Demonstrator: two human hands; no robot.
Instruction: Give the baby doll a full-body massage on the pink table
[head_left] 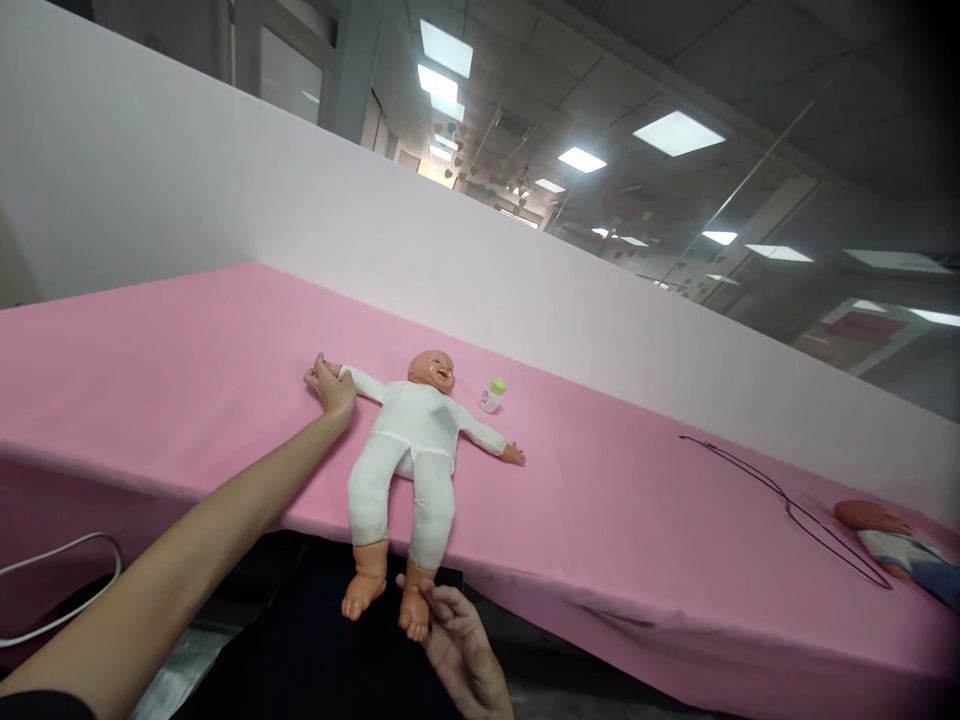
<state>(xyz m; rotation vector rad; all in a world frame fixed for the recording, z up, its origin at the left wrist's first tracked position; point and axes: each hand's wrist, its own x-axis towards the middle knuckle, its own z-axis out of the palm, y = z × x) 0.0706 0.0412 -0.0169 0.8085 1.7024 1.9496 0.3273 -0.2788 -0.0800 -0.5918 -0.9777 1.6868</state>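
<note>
A baby doll (pixel 421 415) in a white long-sleeved suit lies on its back on the pink-covered table (pixel 600 530), arms spread. Its bare feet hang past the front edge. My left hand (pixel 331 388) is closed around the doll's hand at the end of the outstretched arm. Down at the edge, my right hand (pixel 466 640) cups the doll's foot (pixel 415 605) at the ankle, with a fingertip showing on the far side. The other foot (pixel 365 580) hangs free. Beside the doll's head stands a small clear bottle with a green cap (pixel 492 396).
A thin black cord (pixel 780 490) lies looped on the right of the table. Another doll (pixel 892 540) lies at the far right edge. A white wall panel (pixel 450 260) rises behind the table. A white cable (pixel 112 550) hangs at lower left.
</note>
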